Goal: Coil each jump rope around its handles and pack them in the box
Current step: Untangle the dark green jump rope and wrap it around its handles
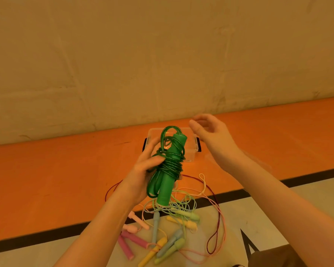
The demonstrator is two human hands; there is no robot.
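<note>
Head cam: my left hand [143, 172] has its fingers wrapped round the green rope [167, 166], cord coiled tight round both handles, bundle held up tilted in front of the box [191, 149]. My right hand [212, 133] floats just beside it, fingers loose and spread, holding nothing. The clear box sits on the orange strip of floor [56, 170]. Nearer me, the other ropes [174, 224] lie tangled in a pile, pastel handles all over.

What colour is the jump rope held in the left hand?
Green: the coiled jump rope and both its handles, gripped by the left hand, clearest in the head view.
</note>
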